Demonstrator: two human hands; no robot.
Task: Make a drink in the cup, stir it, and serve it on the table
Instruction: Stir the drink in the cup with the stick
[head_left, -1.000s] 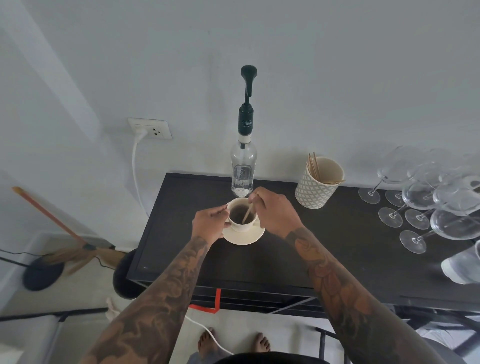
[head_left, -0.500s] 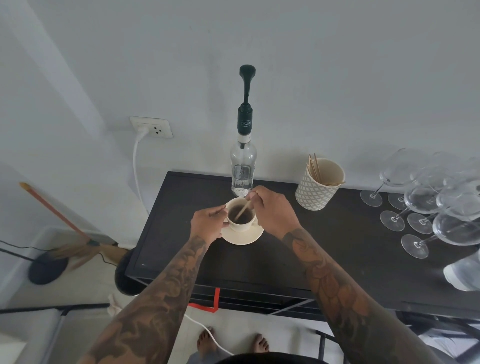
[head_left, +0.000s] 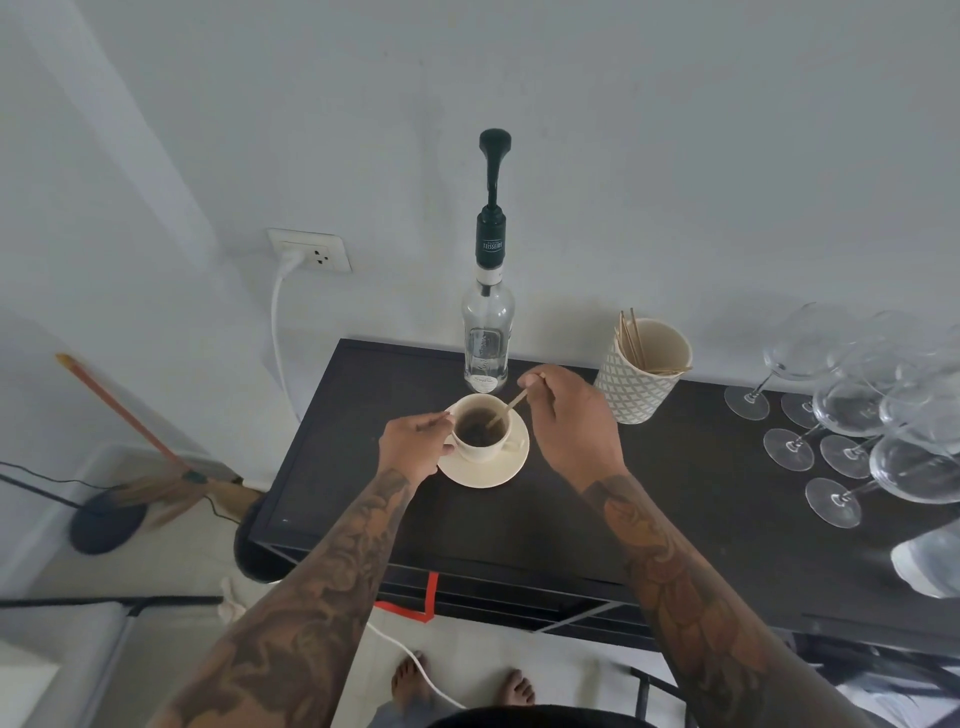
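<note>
A cream cup (head_left: 485, 447) with dark drink in it stands on a cream saucer (head_left: 491, 473) on the black table (head_left: 519, 519). My left hand (head_left: 413, 447) grips the cup at its left rim. My right hand (head_left: 574, 421) pinches a thin wooden stir stick (head_left: 506, 408) whose lower end dips into the drink at a slant. The cup's handle points toward the right front.
A clear pump bottle (head_left: 487, 338) stands just behind the cup by the wall. A patterned paper cup of stir sticks (head_left: 641, 371) is to the right. Several wine glasses (head_left: 857, 415) crowd the table's right end. A broom (head_left: 135, 431) leans at left.
My right hand has drawn back to the right and up a little, tilting the stick flatter in the cup. My left hand stays on the cup.
</note>
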